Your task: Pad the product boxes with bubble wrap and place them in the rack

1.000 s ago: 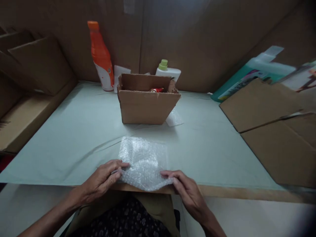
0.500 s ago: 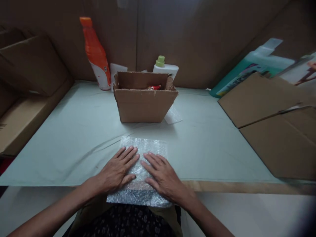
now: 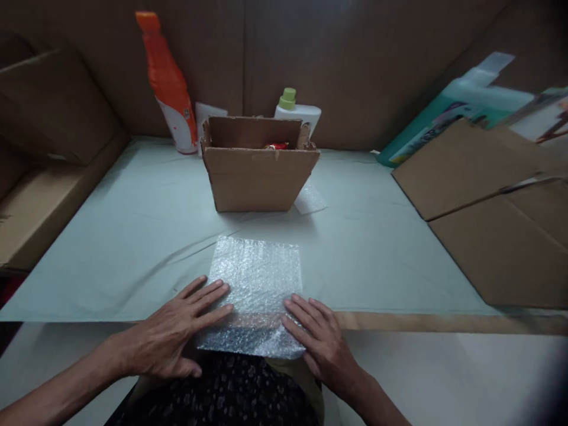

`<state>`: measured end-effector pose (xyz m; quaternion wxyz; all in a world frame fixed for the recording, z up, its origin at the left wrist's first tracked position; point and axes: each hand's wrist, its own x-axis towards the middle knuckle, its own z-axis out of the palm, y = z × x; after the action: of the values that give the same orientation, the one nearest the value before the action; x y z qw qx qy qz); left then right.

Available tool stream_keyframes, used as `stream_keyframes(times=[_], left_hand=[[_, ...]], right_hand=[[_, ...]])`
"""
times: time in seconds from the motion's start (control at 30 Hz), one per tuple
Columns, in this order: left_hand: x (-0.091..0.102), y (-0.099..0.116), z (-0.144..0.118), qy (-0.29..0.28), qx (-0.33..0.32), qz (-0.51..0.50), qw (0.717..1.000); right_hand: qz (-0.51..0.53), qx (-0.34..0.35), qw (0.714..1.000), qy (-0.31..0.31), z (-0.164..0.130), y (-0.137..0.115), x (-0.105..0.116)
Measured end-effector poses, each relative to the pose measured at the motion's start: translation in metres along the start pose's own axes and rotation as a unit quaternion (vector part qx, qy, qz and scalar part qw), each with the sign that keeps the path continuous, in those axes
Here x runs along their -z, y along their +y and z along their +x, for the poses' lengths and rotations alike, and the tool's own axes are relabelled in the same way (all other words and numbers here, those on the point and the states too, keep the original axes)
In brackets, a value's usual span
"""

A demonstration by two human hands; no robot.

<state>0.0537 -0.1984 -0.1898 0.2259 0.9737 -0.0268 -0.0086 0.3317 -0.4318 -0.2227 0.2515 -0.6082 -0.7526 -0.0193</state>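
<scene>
Two flat hands on a sheet of bubble wrap at the near table edge.

The left hand [image 3: 177, 337] lies palm down, fingers spread, its fingertips on the left margin of the wrap [image 3: 255, 284]; the right hand [image 3: 319, 340] lies likewise, fingers spread, on the wrap's lower right corner (neither hand grips or pinches anything). The wrap rests flat on the pale green table [image 3: 133, 236], its near end hanging over the wooden edge toward the person's lap. Beyond it, well apart, stands an open box [image 3: 260, 174] with something red showing inside; a small clear scrap [image 3: 310, 200] lies just beside the box's right foot. Behind the box stand an orange bottle [image 3: 168, 86] and a white bottle [image 3: 297, 111] with a green cap. Flat cardboard [image 3: 488, 219] covers the table's right side.
</scene>
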Motion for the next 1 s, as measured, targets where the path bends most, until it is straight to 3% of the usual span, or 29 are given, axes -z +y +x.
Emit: stream_keyframes(times=[0.07, 0.17, 0.23, 0.3, 0.4, 0.47, 0.6, 0.7, 0.87, 1.0], left_hand=[[-0.004, 0.001, -0.004, 0.017, 0.007, 0.001, 1.0], [-0.014, 0.004, 0.004, 0.147, 0.066, -0.022, 0.987], [-0.019, 0.005, 0.018, 0.249, 0.131, -0.057, 0.958], [-0.019, 0.005, 0.035, 0.3, 0.212, -0.107, 0.924], [-0.012, 0.0, 0.058, 0.283, 0.323, -0.156, 0.889], [-0.006, -0.004, 0.069, 0.246, 0.363, -0.141, 0.887], [-0.001, -0.011, 0.08, 0.162, 0.396, -0.007, 0.904], [-0.001, -0.015, 0.081, 0.156, 0.411, 0.079, 0.895], [-0.004, -0.024, 0.08, 0.176, 0.402, 0.069, 0.896], [-0.001, -0.026, 0.078, 0.226, 0.377, -0.028, 0.898]], right_hand=[[0.096, -0.044, 0.993, 0.048, 0.015, 0.003, -0.001], [0.199, -0.205, 0.955, 0.074, 0.034, 0.005, 0.003], [0.237, -0.295, 0.924, 0.056, 0.045, 0.006, 0.007], [0.255, -0.336, 0.906, 0.039, 0.055, 0.01, 0.008], [0.221, -0.357, 0.907, 0.039, 0.065, 0.02, 0.006], [0.145, -0.353, 0.923, 0.046, 0.068, 0.029, 0.001], [-0.048, -0.303, 0.949, 0.076, 0.065, 0.042, -0.01], [-0.121, -0.286, 0.947, 0.082, 0.063, 0.049, -0.014], [-0.104, -0.274, 0.955, 0.037, 0.078, 0.061, -0.014], [0.051, -0.275, 0.959, 0.035, 0.09, 0.056, -0.004]])
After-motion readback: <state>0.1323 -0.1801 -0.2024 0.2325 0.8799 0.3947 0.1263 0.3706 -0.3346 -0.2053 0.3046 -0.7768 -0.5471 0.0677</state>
